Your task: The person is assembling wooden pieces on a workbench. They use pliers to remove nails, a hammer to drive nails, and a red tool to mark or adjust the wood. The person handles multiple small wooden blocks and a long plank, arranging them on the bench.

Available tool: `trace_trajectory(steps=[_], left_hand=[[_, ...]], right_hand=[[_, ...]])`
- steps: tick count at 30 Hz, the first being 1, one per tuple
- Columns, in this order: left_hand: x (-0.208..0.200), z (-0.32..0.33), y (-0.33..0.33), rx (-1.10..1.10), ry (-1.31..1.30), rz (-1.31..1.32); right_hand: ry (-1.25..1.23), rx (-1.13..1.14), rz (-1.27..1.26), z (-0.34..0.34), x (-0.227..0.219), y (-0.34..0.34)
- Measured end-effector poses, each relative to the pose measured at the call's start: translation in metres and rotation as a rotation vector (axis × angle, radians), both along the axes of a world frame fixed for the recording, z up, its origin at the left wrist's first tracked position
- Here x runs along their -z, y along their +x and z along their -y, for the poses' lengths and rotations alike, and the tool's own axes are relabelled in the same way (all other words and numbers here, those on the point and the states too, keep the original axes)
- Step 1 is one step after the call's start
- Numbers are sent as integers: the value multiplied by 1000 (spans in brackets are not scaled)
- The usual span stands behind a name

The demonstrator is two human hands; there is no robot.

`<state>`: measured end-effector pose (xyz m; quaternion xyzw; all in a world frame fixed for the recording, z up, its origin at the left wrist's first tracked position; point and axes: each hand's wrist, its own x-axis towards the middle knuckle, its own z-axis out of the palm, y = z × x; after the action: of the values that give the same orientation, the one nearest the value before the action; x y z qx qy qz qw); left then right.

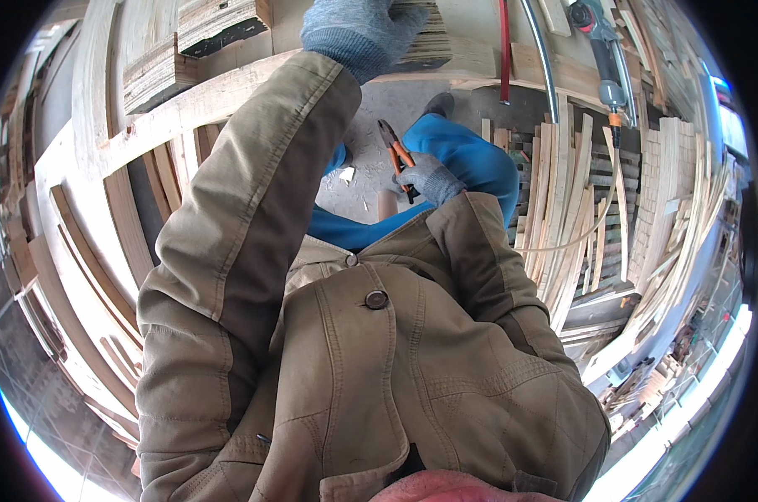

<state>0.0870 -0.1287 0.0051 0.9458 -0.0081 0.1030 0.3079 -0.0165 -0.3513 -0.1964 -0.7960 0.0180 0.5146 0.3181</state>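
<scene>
My left hand (358,38), in a grey knit glove, reaches to the top edge of the view and lies against a block of layered wood (429,42). Its fingers are mostly cut off or turned away, so their grip is hidden. Lower down, between my knees, my right hand (433,177), also gloved, is closed around the orange and black handles of a pair of pliers (395,151). The dark metal jaws point up and away from me, touching nothing. Two more layered wood blocks (224,25) (157,77) lie left of my left hand.
A pale timber beam (203,105) crosses in front of me. A red bar (504,54), a metal tube (539,50) and a tool with an orange hose fitting (605,67) lie at far right. Wood strips (563,201) are piled at right; planks (128,217) stand at left.
</scene>
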Motion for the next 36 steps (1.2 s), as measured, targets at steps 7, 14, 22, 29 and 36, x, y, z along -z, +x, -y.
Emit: trace_trajectory(steps=[7, 14, 22, 29, 36], left_hand=[[1, 3, -1, -29, -11, 48], [1, 4, -2, -39, 11, 8], [3, 4, -2, -55, 18, -11], [0, 4, -4, -60, 17, -32], [-1, 2, -7, -46, -23, 1]], right_hand=[[31, 7, 74, 4, -2, -5], [106, 69, 59, 12, 6, -7], [197, 142, 13, 19, -7, -11], [385, 241, 5, 41, -27, -16], [642, 594, -143, 70, -27, -37]])
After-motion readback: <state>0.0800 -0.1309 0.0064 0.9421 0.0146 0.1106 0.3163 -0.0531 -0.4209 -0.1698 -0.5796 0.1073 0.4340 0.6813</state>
